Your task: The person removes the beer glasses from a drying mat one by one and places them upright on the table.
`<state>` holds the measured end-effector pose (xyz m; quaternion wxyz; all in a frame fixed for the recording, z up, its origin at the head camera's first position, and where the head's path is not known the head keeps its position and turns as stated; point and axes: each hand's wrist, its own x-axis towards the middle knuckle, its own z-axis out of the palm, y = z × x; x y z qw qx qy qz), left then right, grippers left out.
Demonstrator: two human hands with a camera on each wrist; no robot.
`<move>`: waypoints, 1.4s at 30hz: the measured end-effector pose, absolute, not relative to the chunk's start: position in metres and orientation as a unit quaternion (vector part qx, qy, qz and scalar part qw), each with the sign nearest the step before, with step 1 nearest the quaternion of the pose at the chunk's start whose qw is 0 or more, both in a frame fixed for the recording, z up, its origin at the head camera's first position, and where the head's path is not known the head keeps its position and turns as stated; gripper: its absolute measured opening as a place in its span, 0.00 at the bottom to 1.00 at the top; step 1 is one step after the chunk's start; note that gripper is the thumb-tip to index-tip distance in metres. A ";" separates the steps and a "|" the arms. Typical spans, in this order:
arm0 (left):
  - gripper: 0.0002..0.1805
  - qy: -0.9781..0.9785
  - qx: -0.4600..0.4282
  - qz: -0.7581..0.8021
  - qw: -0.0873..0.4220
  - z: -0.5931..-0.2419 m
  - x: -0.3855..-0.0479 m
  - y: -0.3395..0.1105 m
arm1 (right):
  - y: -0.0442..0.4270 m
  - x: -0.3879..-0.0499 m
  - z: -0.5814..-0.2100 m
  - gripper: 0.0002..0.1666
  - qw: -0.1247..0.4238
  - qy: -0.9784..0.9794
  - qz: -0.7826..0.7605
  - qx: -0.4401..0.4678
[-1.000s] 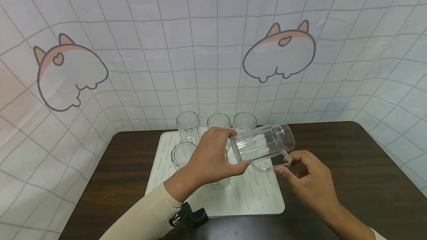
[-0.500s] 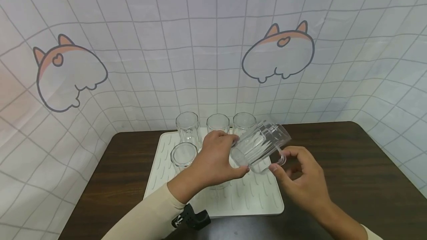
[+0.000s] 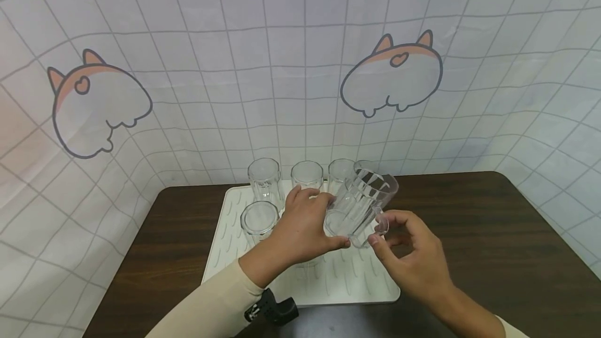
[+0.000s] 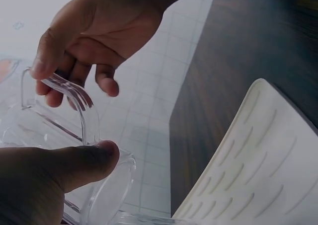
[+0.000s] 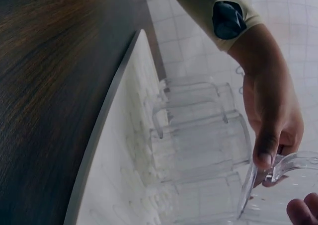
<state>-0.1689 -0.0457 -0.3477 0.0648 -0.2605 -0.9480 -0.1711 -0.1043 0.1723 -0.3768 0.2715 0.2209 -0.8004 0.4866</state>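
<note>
A clear panelled beer mug [image 3: 360, 205] is held in the air over the right half of a white ribbed drying mat [image 3: 368, 280], right of centre in the lower half of the head view. Its long axis slants: the closed base lies at the lower left, and the open mouth points to the upper right. The mug's handle [image 3: 386, 223] sticks out on its lower right side.

Both hands are on it. The left hand [image 3: 300, 228] grips the base end, thumb on the near side and fingertips beyond. The right hand [image 3: 415, 262] pinches the handle between thumb and forefinger. The left wrist view shows its other fingers loosely curled below.

Behind, 3 clear glasses stand in a row across the top of the mat: left glass [image 3: 264, 175], middle glass [image 3: 307, 172] and right glass [image 3: 339, 172], the last just beside the held mug's mouth. A front glass [image 3: 259, 219] stands nearer, left of the left hand. The right wrist view shows handles on some of the standing vessels.

The mat lies on a dark wood-grain counter [image 3: 493, 239]. A white grid-patterned backdrop [image 3: 281, 77] fills the upper frame, printed with 2 cartoon animal rears, at left and right.
</note>
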 end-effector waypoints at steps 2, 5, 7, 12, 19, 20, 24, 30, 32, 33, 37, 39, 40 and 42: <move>0.47 -0.949 -0.259 -0.168 0.064 -0.348 -0.169 -0.045 | 0.171 -0.106 -0.377 0.26 0.277 -0.795 0.482 0.242; 0.47 -0.951 -0.256 -0.163 0.061 -0.349 -0.169 -0.044 | 0.169 -0.107 -0.379 0.28 0.284 -0.781 0.482 0.276; 0.47 -0.952 -0.255 -0.161 0.059 -0.349 -0.169 -0.042 | 0.168 -0.108 -0.380 0.27 0.286 -0.771 0.484 0.299; 0.48 -0.952 -0.254 -0.161 0.057 -0.349 -0.169 -0.040 | 0.167 -0.108 -0.380 0.19 0.266 -0.766 0.484 0.330; 0.47 -0.949 -0.256 -0.169 0.065 -0.352 -0.169 -0.039 | 0.166 -0.109 -0.381 0.23 0.263 -0.759 0.479 0.355; 0.47 -0.949 -0.257 -0.170 0.065 -0.353 -0.169 -0.039 | 0.166 -0.110 -0.382 0.24 0.264 -0.758 0.477 0.358; 0.47 -0.950 -0.255 -0.170 0.059 -0.351 -0.169 -0.040 | 0.168 -0.110 -0.382 0.25 0.260 -0.768 0.464 0.357; 0.49 -0.945 -0.258 -0.194 0.054 -0.346 -0.166 -0.046 | 0.180 -0.109 -0.384 0.27 0.263 -0.792 0.434 0.340; 0.49 -0.942 -0.262 -0.202 0.058 -0.344 -0.165 -0.050 | 0.186 -0.109 -0.385 0.26 0.265 -0.797 0.428 0.334; 0.48 -0.941 -0.263 -0.204 0.062 -0.343 -0.165 -0.053 | 0.189 -0.109 -0.385 0.26 0.267 -0.799 0.426 0.330; 0.47 -0.939 -0.261 -0.208 0.079 -0.343 -0.164 -0.067 | 0.200 -0.111 -0.384 0.26 0.275 -0.809 0.415 0.312; 0.47 -0.938 -0.259 -0.214 0.089 -0.346 -0.163 -0.076 | 0.205 -0.111 -0.384 0.28 0.279 -0.814 0.409 0.304; 0.46 -0.936 -0.258 -0.219 0.093 -0.346 -0.162 -0.080 | 0.207 -0.112 -0.384 0.28 0.281 -0.816 0.406 0.300; 0.45 -0.932 -0.261 -0.229 0.106 -0.348 -0.159 -0.087 | 0.212 -0.112 -0.383 0.28 0.280 -0.822 0.400 0.292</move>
